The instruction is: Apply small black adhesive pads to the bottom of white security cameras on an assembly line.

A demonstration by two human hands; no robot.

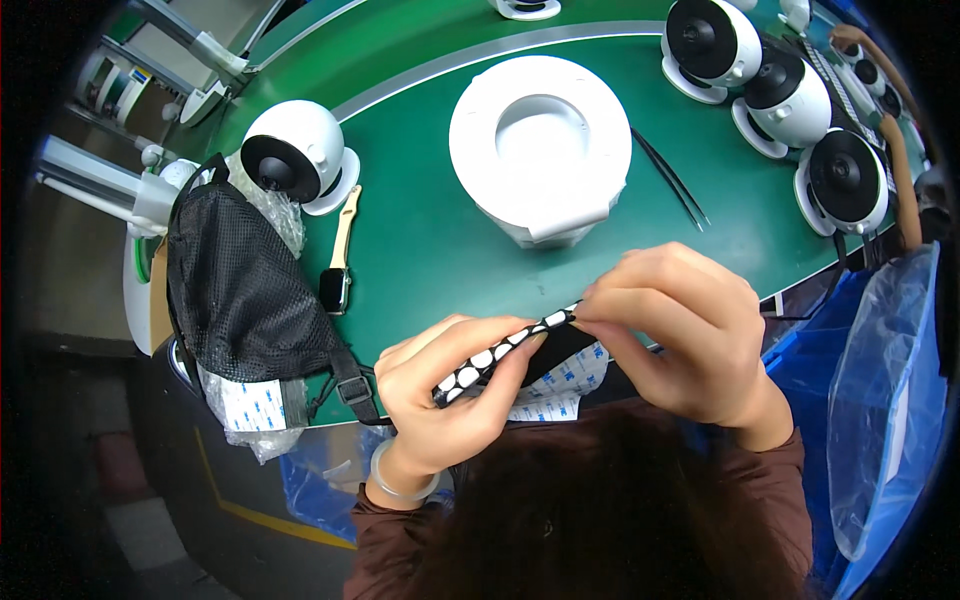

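Near the table's front edge, my left hand (455,385) grips a black strip with white rounded patches (485,358), held tilted up to the right. My right hand (685,325) has thumb and fingers pinched at the strip's upper right end; whether it holds the strip itself or a small piece there is hidden by the fingertips. Beneath the strip are a black flat surface and white sheets with blue print (565,385). Beyond my hands stands a white round-topped thing (475,150) with a recessed circular opening and a curled flap at its front.
Tweezers (672,180) lie right of the round-topped thing. A watch with a beige strap (340,250) and a white camera-like device (310,140) are at left, beside a black mesh bag (235,270). Several similar devices (845,180) stand at right. Blue bins (810,370) flank the right side.
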